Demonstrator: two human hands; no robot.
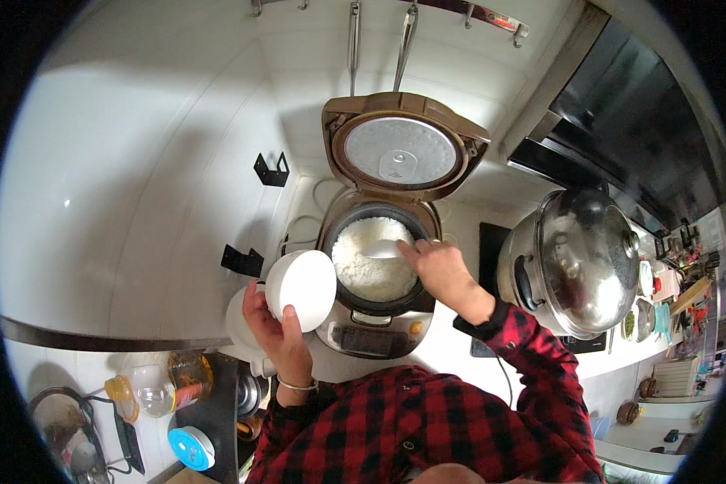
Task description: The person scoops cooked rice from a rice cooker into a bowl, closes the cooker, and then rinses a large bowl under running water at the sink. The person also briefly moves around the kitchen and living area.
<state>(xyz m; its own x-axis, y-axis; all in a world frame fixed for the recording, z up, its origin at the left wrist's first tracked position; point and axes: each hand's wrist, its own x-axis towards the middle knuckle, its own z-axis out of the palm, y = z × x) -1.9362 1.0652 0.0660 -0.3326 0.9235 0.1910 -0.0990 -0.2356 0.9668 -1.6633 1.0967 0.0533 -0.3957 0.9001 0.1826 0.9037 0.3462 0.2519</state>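
Cooked white rice (369, 278) fills the dark inner pot of a rice cooker (363, 342), whose brown lid (399, 148) stands raised. My right hand (444, 272) grips a white rice paddle (382, 249), its blade over the rice. To the left of the pot, my left hand (278, 330) holds a white bowl (302, 290), tilted, with the thumb on its rim; no rice shows inside it. Another white vessel (240, 327) is partly hidden behind that hand.
A large lidded metal pot (587, 260) stands on a black cooktop (490, 242) at the right. Two metal utensils (354, 48) hang behind the cooker. Plastic bottles (154, 387) and a blue-lidded container (190, 448) are at the lower left. Black brackets (242, 260) stick out of the left wall.
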